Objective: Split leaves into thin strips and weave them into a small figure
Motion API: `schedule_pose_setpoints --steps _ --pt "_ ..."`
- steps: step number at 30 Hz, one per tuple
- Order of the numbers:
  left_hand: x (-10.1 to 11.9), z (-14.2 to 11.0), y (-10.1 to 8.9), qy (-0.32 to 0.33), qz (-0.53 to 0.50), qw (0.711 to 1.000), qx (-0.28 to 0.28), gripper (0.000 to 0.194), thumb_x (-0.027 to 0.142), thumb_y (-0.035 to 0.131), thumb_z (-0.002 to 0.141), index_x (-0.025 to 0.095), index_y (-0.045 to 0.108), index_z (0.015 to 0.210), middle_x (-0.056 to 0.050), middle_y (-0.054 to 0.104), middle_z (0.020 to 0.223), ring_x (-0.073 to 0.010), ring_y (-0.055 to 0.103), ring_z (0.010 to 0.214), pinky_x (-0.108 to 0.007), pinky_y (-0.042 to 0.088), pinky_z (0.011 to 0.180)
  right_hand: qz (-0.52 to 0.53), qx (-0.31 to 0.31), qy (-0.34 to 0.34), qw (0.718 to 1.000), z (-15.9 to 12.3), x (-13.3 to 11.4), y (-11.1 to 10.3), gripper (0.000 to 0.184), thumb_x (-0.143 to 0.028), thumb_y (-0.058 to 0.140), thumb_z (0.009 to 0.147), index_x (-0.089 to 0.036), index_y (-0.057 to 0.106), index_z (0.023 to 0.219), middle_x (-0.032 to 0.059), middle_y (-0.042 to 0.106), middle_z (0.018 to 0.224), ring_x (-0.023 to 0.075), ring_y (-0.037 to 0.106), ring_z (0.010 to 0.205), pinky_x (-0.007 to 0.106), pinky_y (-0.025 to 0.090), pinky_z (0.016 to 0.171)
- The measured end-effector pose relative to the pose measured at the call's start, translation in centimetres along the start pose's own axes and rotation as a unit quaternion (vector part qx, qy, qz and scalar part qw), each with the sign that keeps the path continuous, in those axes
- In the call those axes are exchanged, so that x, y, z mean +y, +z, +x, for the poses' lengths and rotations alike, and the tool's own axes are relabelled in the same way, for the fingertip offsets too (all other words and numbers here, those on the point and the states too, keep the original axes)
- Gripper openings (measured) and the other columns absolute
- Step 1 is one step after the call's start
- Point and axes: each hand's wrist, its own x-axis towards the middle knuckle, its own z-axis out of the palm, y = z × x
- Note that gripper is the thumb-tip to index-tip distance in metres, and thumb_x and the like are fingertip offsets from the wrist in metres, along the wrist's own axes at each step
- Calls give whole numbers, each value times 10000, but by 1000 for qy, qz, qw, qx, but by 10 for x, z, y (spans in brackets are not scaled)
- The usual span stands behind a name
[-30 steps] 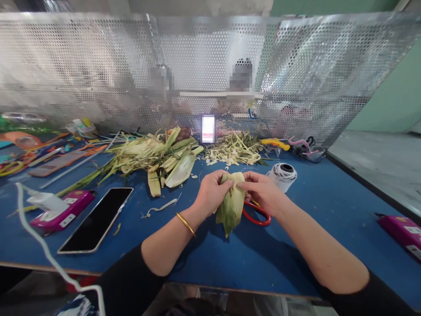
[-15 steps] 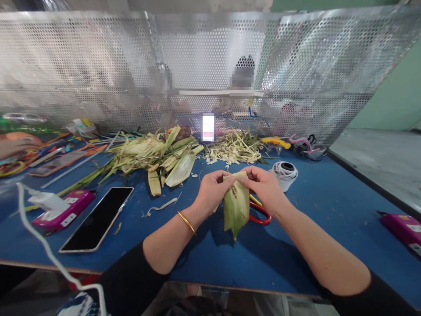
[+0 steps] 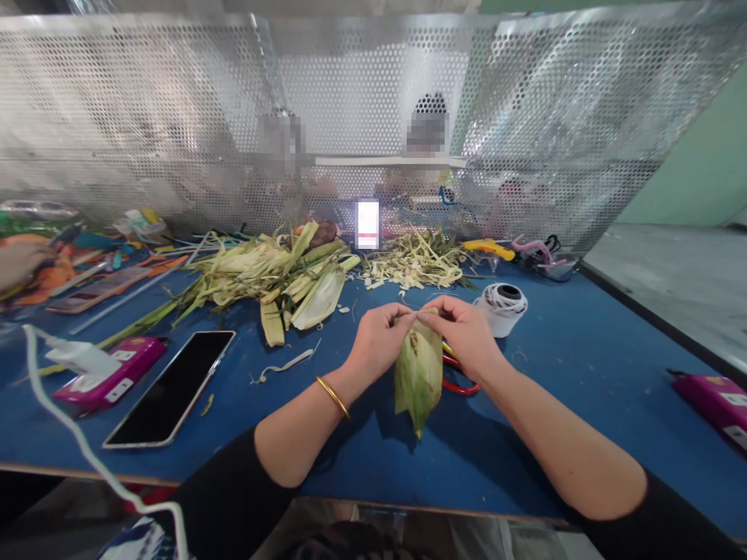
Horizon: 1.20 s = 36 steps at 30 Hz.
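Note:
A pale green corn husk point(image 3: 419, 373) with brown spots hangs point-down over the blue table point(image 3: 362, 467). My left hand point(image 3: 379, 334) pinches its upper edge from the left. From the right, my right hand point(image 3: 461, 330) pinches the same edge, with the thumbs almost touching. Red-handled scissors point(image 3: 461, 386) lie under and behind my right hand, mostly hidden. Just beyond that hand stands a spool of white thread point(image 3: 502, 309). A gold bangle point(image 3: 332, 397) circles my left wrist.
A heap of corn husks point(image 3: 262, 272) and a pile of husk strips point(image 3: 420, 260) lie along the perforated metal screen point(image 3: 362, 85). To the left are a phone point(image 3: 169, 389) and a purple power strip point(image 3: 110, 373) with a white cable. Another person's hand point(image 3: 20, 264) shows at far left.
The husk's top edge has folded down between my fingers, and its tip hangs slightly lower and further right. My right hand has turned inward. At far left, another person's hand has come into view.

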Motion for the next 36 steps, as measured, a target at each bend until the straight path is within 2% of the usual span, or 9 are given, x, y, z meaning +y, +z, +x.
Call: schedule_pose_setpoints --steps 6,12,16,22,28,33,36 --pt "-1 0 0 8 -5 1000 12 244 353 525 801 161 650 720 11 576 632 -114 485 596 -208 378 549 -3 16 4 1000 0 -1 1 211 -353 757 595 -204 635 681 -21 591 617 134 480 593 273 394 568" --pt "2 -1 0 -1 -33 999 8 271 394 543 789 159 620 676 23 537 602 -101 441 563 -204 351 522 -18 5 -28 999 -2 -4 1 161 -350 713 646 -209 638 665 -18 578 599 134 468 590 261 390 545" --pt "3 -1 0 -18 -39 999 25 258 383 549 776 156 624 678 23 546 596 -101 440 553 -206 351 514 -5 13 -20 1000 -1 -2 1 206 -408 685 681 -207 640 688 -6 592 633 138 481 606 260 396 547" --pt "3 0 -2 -7 12 999 51 239 343 538 790 160 638 676 6 600 642 -117 481 603 -211 370 547 70 41 26 996 1 -4 -2 264 -369 791 559 -204 618 671 -21 576 596 121 472 556 258 392 516" --pt "4 0 -3 -4 -4 999 31 263 399 591 771 160 699 775 -16 665 722 -137 541 653 -224 410 592 89 7 37 995 1 -9 -4 279 -369 815 541 -202 618 646 -41 554 552 103 458 510 257 385 500" --pt "2 1 -7 1 11 998 65 230 370 596 765 168 705 746 -5 658 706 -137 535 649 -223 403 585 128 -42 92 987 3 -13 -8 328 -500 745 637 -189 642 657 -4 593 593 114 501 526 262 414 512" --pt "2 2 -9 9 25 997 75 218 357 592 768 172 706 750 -6 662 708 -140 544 659 -225 404 591 137 -80 114 981 4 -12 -11 309 -468 752 651 -175 657 678 7 611 644 95 491 519 235 380 472"
